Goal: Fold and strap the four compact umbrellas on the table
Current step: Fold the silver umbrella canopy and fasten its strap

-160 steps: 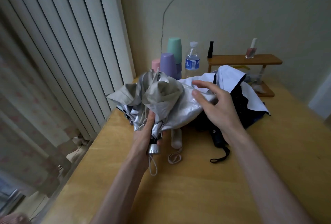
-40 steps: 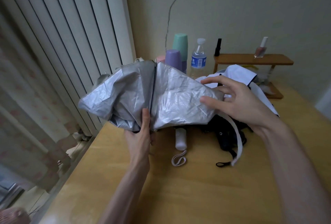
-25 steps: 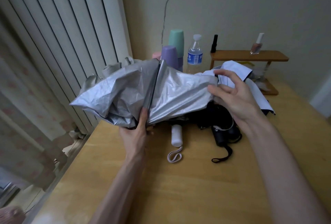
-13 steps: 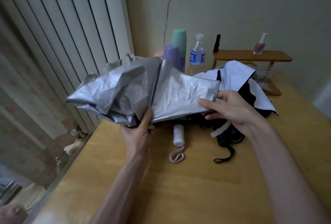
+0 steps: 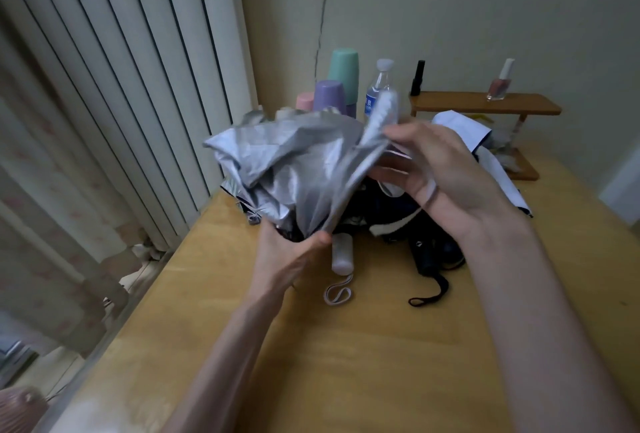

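Note:
A silver umbrella (image 5: 298,169) is held above the wooden table (image 5: 346,346), its canopy crumpled and gathered. My left hand (image 5: 291,256) grips it at the base, near the hidden handle. My right hand (image 5: 436,173) pinches a raised flap of the silver canopy at its right side. A pale umbrella handle (image 5: 342,252) with a wrist loop lies on the table under the canopy. A black umbrella (image 5: 429,252) with a black loop lies to its right. A white and navy umbrella (image 5: 491,162) lies behind my right hand, partly hidden.
Stacked pastel cups (image 5: 332,86) and a water bottle (image 5: 379,90) stand at the back by the wall. A small wooden shelf (image 5: 485,107) holds a nail polish bottle (image 5: 500,81) and a black bottle (image 5: 417,78). Vertical blinds (image 5: 121,86) hang left of the table's edge.
My right hand has lifted the right side of the silver canopy up and inward, so the spread canopy is now bunched narrower. My left hand keeps its grip at the base.

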Action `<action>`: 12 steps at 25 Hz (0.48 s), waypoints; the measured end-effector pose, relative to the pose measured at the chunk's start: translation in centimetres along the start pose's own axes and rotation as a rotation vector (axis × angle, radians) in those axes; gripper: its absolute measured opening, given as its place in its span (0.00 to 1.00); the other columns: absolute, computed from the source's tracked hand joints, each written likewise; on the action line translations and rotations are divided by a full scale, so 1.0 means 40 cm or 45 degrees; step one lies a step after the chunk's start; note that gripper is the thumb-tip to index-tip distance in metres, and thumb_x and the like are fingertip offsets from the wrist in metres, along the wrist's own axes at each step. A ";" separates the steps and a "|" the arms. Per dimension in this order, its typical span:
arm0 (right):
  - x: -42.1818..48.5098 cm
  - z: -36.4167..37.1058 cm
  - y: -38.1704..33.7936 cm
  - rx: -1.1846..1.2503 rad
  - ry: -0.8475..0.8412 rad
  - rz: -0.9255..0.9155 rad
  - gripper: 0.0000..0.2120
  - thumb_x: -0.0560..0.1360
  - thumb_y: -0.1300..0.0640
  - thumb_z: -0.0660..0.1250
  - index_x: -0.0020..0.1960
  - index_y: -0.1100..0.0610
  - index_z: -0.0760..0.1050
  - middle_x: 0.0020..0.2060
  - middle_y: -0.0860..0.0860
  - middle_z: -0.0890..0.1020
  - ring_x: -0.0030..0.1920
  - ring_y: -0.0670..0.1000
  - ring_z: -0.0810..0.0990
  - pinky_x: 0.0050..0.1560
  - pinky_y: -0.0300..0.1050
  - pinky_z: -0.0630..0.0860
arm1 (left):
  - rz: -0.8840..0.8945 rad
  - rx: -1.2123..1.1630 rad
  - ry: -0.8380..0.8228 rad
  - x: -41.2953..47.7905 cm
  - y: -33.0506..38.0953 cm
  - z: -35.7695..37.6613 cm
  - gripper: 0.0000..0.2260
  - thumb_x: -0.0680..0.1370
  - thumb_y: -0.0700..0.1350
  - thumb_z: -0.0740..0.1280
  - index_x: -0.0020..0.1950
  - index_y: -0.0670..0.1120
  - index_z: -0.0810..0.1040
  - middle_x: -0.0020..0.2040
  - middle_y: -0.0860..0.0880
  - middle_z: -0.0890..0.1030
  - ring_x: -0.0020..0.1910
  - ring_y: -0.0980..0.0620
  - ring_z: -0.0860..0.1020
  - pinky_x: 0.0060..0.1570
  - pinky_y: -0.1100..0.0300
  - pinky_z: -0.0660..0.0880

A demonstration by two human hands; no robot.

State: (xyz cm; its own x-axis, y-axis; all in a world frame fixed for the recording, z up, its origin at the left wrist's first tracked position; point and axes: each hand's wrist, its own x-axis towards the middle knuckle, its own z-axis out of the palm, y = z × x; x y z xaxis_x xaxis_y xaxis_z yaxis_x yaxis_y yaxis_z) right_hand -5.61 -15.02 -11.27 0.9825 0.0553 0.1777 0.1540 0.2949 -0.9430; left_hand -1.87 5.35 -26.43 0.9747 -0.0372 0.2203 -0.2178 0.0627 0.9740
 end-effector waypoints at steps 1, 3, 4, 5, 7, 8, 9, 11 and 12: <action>0.017 0.038 -0.013 0.008 -0.019 -0.002 0.06 0.82 0.65 0.65 0.47 0.63 0.79 0.42 0.54 0.87 0.44 0.50 0.87 0.47 0.43 0.84 | 0.002 0.036 -0.053 -0.005 0.007 0.006 0.46 0.57 0.61 0.86 0.67 0.42 0.76 0.46 0.53 0.82 0.38 0.56 0.77 0.36 0.55 0.78; 0.070 0.116 -0.028 -0.073 -0.055 0.044 0.03 0.81 0.66 0.68 0.50 0.66 0.79 0.47 0.60 0.87 0.50 0.57 0.88 0.55 0.51 0.85 | 0.007 0.067 -0.116 -0.024 0.019 0.028 0.36 0.61 0.53 0.88 0.63 0.43 0.78 0.41 0.58 0.82 0.35 0.57 0.77 0.33 0.64 0.75; 0.100 0.158 -0.028 -0.128 -0.093 0.102 0.02 0.80 0.66 0.68 0.51 0.66 0.79 0.49 0.62 0.86 0.51 0.59 0.87 0.56 0.54 0.85 | 0.016 0.070 -0.118 -0.034 0.024 0.040 0.30 0.63 0.52 0.86 0.59 0.44 0.80 0.36 0.58 0.81 0.32 0.60 0.77 0.32 0.68 0.73; 0.126 0.199 -0.026 -0.172 -0.128 0.167 0.02 0.80 0.66 0.69 0.49 0.66 0.79 0.48 0.63 0.85 0.50 0.59 0.87 0.53 0.54 0.86 | 0.020 0.067 -0.102 -0.042 0.031 0.052 0.23 0.67 0.54 0.82 0.54 0.45 0.80 0.32 0.56 0.79 0.30 0.63 0.76 0.32 0.70 0.72; 0.166 0.262 -0.003 -0.296 -0.136 0.297 0.03 0.79 0.67 0.69 0.46 0.66 0.79 0.47 0.64 0.85 0.47 0.60 0.88 0.46 0.51 0.87 | 0.004 0.058 -0.050 -0.058 0.043 0.068 0.13 0.75 0.57 0.76 0.46 0.49 0.80 0.29 0.55 0.76 0.30 0.65 0.75 0.31 0.69 0.70; 0.181 0.284 0.013 -0.391 -0.165 0.362 0.03 0.79 0.67 0.69 0.49 0.67 0.80 0.50 0.65 0.86 0.48 0.61 0.88 0.44 0.50 0.87 | 0.004 0.048 -0.032 -0.062 0.041 0.073 0.14 0.79 0.56 0.73 0.43 0.47 0.79 0.28 0.56 0.75 0.30 0.64 0.74 0.31 0.68 0.70; 0.192 0.300 0.029 -0.494 -0.228 0.440 0.07 0.80 0.65 0.70 0.55 0.69 0.79 0.56 0.67 0.85 0.52 0.62 0.88 0.45 0.50 0.87 | -0.003 0.034 -0.009 -0.067 0.038 0.075 0.15 0.82 0.55 0.71 0.42 0.45 0.79 0.28 0.55 0.73 0.29 0.64 0.74 0.31 0.67 0.69; 0.207 0.307 0.060 -0.650 -0.397 0.584 0.20 0.83 0.61 0.68 0.72 0.68 0.72 0.71 0.69 0.76 0.65 0.66 0.81 0.52 0.54 0.86 | -0.038 -0.030 0.027 -0.083 0.043 0.090 0.17 0.84 0.52 0.69 0.40 0.43 0.77 0.26 0.53 0.71 0.27 0.62 0.72 0.29 0.66 0.69; 0.207 0.303 0.069 -0.688 -0.434 0.602 0.22 0.84 0.61 0.67 0.76 0.65 0.69 0.74 0.68 0.72 0.70 0.66 0.78 0.58 0.56 0.84 | -0.077 -0.082 0.038 -0.088 0.044 0.098 0.17 0.84 0.51 0.69 0.39 0.44 0.76 0.26 0.54 0.71 0.26 0.60 0.70 0.28 0.64 0.69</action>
State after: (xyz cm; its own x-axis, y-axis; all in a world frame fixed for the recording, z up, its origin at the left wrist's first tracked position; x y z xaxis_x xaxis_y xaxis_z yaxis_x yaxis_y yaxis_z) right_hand 1.69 -2.17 -8.98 0.8839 0.3736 -0.2814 -0.1563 -0.3312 -0.9305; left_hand -5.88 1.69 -25.27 0.9873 -0.0136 0.1583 -0.1554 0.1250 0.9799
